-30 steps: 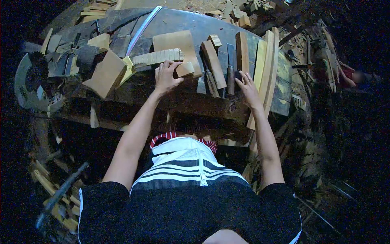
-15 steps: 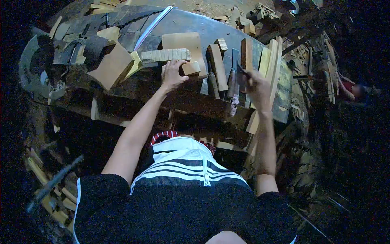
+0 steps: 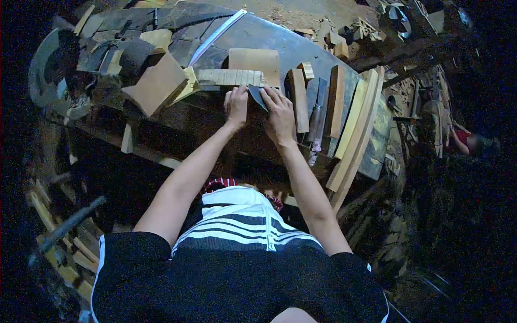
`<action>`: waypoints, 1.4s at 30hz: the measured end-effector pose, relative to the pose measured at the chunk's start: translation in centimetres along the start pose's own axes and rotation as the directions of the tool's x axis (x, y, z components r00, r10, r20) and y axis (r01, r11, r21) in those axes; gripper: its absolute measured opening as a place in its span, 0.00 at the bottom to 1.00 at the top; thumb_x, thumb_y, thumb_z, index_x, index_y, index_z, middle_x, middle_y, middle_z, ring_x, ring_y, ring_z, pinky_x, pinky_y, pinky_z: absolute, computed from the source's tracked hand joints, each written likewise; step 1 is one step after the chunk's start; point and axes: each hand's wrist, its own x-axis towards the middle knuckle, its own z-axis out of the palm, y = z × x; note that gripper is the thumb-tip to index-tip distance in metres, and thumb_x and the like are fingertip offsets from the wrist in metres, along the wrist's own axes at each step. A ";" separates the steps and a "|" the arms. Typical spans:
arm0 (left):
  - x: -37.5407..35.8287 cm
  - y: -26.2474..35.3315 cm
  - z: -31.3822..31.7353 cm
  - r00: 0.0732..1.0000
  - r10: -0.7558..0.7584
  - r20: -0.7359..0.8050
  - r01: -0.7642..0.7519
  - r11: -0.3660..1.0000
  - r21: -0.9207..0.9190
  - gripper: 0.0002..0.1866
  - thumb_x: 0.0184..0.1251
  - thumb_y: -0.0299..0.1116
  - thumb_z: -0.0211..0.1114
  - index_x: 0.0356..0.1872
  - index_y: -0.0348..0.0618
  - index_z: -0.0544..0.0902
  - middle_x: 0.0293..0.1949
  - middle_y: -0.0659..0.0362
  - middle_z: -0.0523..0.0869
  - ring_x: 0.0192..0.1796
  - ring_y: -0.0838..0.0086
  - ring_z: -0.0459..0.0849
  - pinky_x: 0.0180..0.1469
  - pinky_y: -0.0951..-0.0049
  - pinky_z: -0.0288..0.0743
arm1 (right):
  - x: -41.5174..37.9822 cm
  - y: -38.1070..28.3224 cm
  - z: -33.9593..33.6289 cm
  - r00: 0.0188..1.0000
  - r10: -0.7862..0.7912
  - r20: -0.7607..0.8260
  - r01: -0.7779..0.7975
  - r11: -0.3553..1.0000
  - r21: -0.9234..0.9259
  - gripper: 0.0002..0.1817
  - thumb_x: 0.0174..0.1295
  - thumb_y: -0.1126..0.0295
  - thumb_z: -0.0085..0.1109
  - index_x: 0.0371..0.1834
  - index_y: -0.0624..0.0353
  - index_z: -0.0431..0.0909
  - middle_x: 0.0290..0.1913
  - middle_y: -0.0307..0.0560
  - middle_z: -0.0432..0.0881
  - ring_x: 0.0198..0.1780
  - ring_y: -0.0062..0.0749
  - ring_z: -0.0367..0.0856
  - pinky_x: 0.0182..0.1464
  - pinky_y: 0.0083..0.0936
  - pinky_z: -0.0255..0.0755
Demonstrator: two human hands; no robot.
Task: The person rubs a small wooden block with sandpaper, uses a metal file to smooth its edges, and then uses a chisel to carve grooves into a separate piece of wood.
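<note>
My right hand [image 3: 279,116] grips a thin dark grey sheet [image 3: 257,98], whose curved edge lies between my two hands. Close by on the left, my left hand [image 3: 236,109] has its fingers curled at the sheet's upper left edge; what they hold is hidden. Just beyond the fingertips is a pale wooden strip [image 3: 226,77] with lines across it. It lies at the near edge of a flat light-brown board [image 3: 256,58]. The small wooden block seen earlier is hidden from view.
Right of my hands lie a brown wood block [image 3: 299,99], a chisel-like tool [image 3: 319,110], another block [image 3: 336,99] and long strips [image 3: 358,124]. Left are a shaped wood piece [image 3: 156,83] and a handsaw [image 3: 218,33]. Another person [image 3: 462,141] is far right.
My right hand has come left from beside the tools, bringing the dark sheet to my left hand. The small block in my left hand has gone out of sight. The view has shifted slightly.
</note>
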 end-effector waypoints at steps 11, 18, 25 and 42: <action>0.1 0.7 -0.3 0.988 -0.148 0.049 0.149 0.989 -0.013 0.08 0.59 0.29 0.53 0.38 0.47 0.79 0.36 0.60 0.78 0.43 0.67 0.76 0.45 0.66 0.68 | -0.8 -0.8 -0.2 1.000 0.021 -0.017 -0.024 0.981 -0.192 0.27 0.53 0.75 0.50 0.61 0.58 0.71 0.65 0.44 0.70 0.68 0.37 0.63 0.73 0.43 0.44; 0.7 1.3 -2.4 0.993 -0.069 0.091 0.077 0.993 -0.088 0.08 0.59 0.29 0.53 0.35 0.47 0.80 0.37 0.59 0.78 0.44 0.67 0.76 0.47 0.68 0.66 | -2.4 -2.3 0.5 0.996 0.038 -0.078 -0.053 0.977 -0.207 0.24 0.57 0.73 0.46 0.60 0.59 0.71 0.64 0.47 0.71 0.68 0.39 0.65 0.72 0.43 0.48; -0.6 4.6 -3.9 0.987 -0.160 -0.010 0.159 0.986 -0.058 0.09 0.55 0.26 0.56 0.38 0.47 0.78 0.39 0.58 0.74 0.47 0.61 0.74 0.51 0.60 0.64 | 0.7 -0.5 1.4 0.989 0.133 -0.071 -0.148 0.943 -0.297 0.22 0.60 0.72 0.44 0.59 0.57 0.73 0.63 0.44 0.72 0.67 0.34 0.67 0.71 0.42 0.50; -3.7 2.8 1.8 0.973 -0.224 -0.064 0.231 0.960 0.157 0.09 0.57 0.33 0.55 0.36 0.50 0.82 0.42 0.58 0.76 0.49 0.63 0.74 0.56 0.60 0.66 | -2.9 -2.7 1.4 0.985 0.144 -0.099 -0.169 0.931 -0.324 0.25 0.61 0.71 0.45 0.64 0.53 0.69 0.65 0.43 0.70 0.70 0.34 0.62 0.73 0.47 0.38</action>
